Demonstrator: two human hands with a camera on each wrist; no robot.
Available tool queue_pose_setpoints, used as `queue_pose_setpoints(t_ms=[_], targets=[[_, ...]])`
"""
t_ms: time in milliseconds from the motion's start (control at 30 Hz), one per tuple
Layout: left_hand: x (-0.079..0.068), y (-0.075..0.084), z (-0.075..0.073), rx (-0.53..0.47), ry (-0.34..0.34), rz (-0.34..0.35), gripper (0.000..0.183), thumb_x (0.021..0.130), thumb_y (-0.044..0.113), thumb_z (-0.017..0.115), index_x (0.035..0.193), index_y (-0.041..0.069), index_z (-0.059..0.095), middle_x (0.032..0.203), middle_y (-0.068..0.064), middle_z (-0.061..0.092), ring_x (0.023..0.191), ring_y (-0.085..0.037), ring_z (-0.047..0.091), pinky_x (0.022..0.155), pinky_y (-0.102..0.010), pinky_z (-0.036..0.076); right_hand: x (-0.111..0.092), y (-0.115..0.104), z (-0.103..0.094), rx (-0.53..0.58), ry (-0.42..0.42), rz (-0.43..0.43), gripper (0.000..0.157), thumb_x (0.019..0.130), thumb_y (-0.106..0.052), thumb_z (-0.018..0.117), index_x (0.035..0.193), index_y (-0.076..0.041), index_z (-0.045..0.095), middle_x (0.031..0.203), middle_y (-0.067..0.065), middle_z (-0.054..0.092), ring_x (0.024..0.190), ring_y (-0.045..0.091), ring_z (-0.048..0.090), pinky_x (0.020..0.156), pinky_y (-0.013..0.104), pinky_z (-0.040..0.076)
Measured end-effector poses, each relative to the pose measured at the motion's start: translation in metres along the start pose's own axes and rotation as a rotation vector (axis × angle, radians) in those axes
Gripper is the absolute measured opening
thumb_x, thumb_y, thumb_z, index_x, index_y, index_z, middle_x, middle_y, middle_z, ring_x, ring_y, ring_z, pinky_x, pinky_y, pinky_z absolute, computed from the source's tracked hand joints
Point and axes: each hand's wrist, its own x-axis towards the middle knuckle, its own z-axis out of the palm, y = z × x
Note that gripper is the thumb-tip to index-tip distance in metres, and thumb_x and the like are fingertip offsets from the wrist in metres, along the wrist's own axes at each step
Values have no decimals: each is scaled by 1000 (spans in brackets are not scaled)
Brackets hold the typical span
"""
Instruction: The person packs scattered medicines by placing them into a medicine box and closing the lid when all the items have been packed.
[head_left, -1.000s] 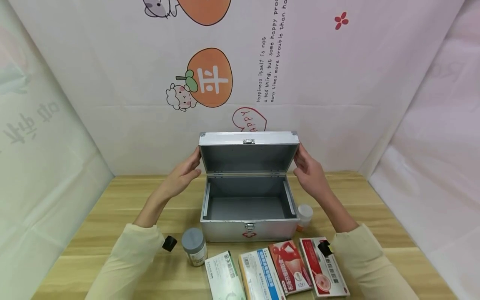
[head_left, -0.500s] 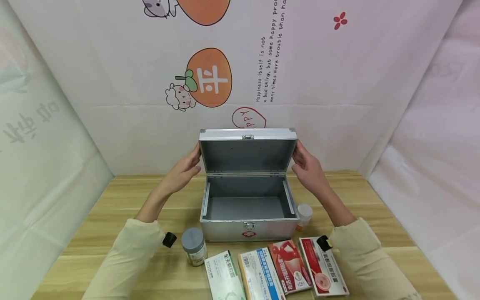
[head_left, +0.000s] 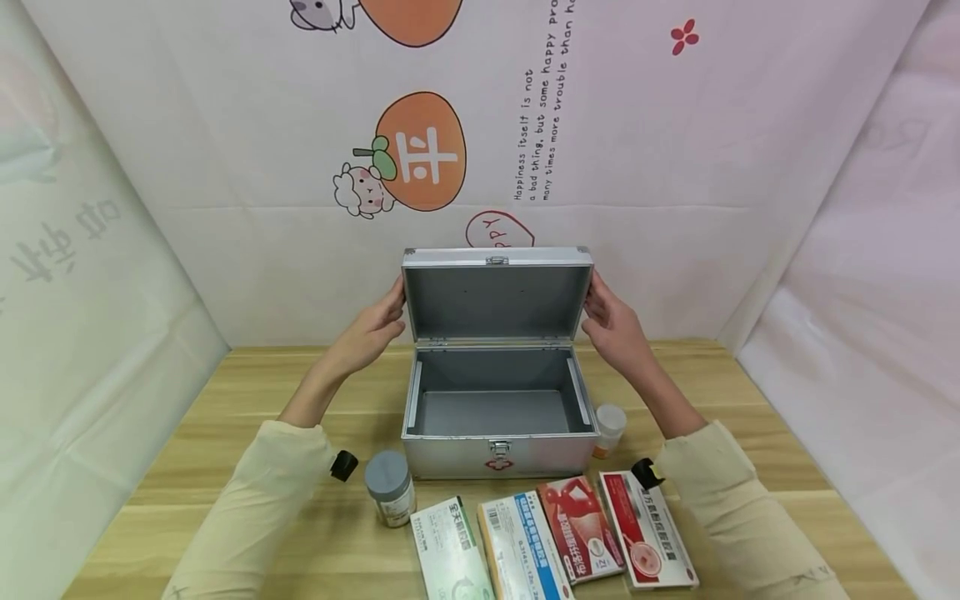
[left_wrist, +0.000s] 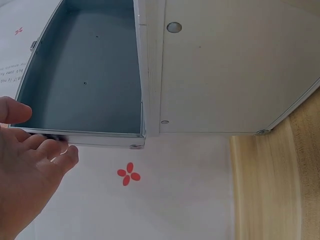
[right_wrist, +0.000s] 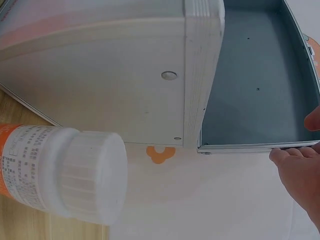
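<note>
In the head view a silver first-aid case (head_left: 465, 458) with a red cross stands with its lid (head_left: 498, 300) raised; the grey inside holds nothing visible. My left hand (head_left: 367, 333) touches the lid's left side with its fingers, thumb apart from them. On the opposite side my right hand (head_left: 618, 329) rests its fingers against the lid in the same manner. Both wrist views show the fingers along the outer side of the lid (left_wrist: 85, 60), near its front rim. Part of the fingers is hidden by the lid in the head view.
A grey-capped bottle (head_left: 390, 490) stands left of the case, a white-capped bottle (head_left: 609, 429) right of it. In front lie a green-and-white box (head_left: 452, 550), a blue-and-white box (head_left: 525, 546), a red box (head_left: 581, 529) and a red-and-white box (head_left: 648, 533). Cloth (head_left: 637, 167) hangs behind.
The lid has tilted farther up and back, with both hands moving up and away along with it. The bottles and boxes keep their places.
</note>
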Motion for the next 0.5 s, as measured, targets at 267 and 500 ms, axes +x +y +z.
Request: queue_pose_setpoints(t_ms=[267,500], targets=[[3,2,-2,3,-6,-14,70,99,-6,37,157,-4,-1,166,-21,0,153,-40,13,122,-56,20,4,0,0,-7,0,15,74,94,9,43,160,-7,12,166,12,17,150,33,29,120,46,30],[4,3,-2,-4,-11,-21,70,99,-5,37,157,-4,-2,166,-22,0,153,-40,12,123,-55,20,7,2,-2,-19,-5,31,74,93,12,41,159,-2,11,165,17,16,150,36,28,120,48,29]])
